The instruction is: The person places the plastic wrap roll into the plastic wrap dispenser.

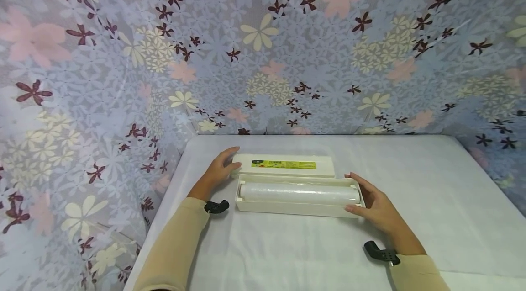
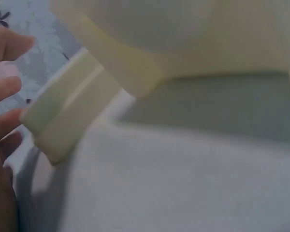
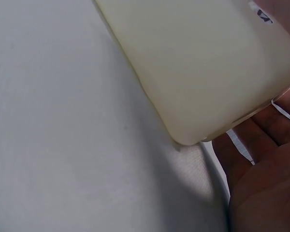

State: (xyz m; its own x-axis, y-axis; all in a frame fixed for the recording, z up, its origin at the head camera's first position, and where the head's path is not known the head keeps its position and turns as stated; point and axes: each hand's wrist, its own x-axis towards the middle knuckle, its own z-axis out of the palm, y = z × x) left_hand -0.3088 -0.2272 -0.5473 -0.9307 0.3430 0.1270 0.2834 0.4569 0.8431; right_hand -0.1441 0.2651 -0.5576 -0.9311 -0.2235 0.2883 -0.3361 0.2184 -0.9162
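A long white box [image 1: 287, 209] lies open-topped on the table, with a whitish roll of cling film [image 1: 296, 193] inside it. Directly behind it lies its white lid [image 1: 324, 161], bearing a yellow-green label [image 1: 283, 164]. My left hand [image 1: 217, 171] is at the lid's left end, thumb and fingers spread apart; in the left wrist view, fingertips [image 2: 12, 121] come right up to the lid's end [image 2: 70, 104]. My right hand [image 1: 380, 208] grips the box's right end, thumb at the front and fingers round the far side. The right wrist view shows fingers [image 3: 253, 140] beneath the box's end [image 3: 203, 96].
White cloth [image 1: 296, 250] covers the table. A flowered curtain [image 1: 287, 53] hangs behind the table's back edge and along its left side. Black straps with camera mounts [image 1: 216, 207] sit on both wrists.
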